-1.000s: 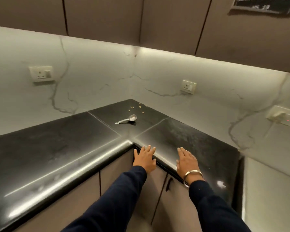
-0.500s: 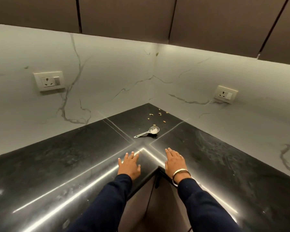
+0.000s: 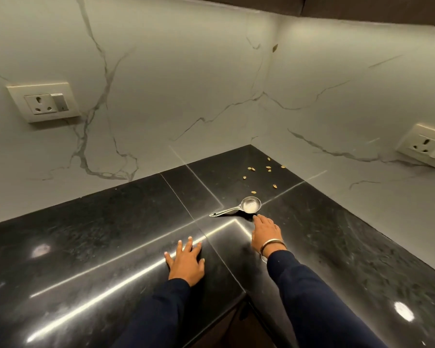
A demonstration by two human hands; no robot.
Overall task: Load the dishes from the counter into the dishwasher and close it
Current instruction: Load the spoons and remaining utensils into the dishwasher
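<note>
Left hand (image 3: 186, 262) lies flat on the black counter (image 3: 98, 234), fingers spread, holding nothing; judged a brace for the reach into the corner. Right hand (image 3: 265, 232) extends forward, fingers straight and empty, tips just beside the scoop (image 3: 239, 207) without gripping it. The scoop is small, shiny metal, round bowl upward, handle pointing left, lying near the counter's corner. Loose seeds (image 3: 260, 173) scattered behind it.

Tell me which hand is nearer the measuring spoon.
Right. The right hand reaches just short of the measuring spoon, fingertips beside its bowl. The left hand rests flat on the counter, farther back.
</note>
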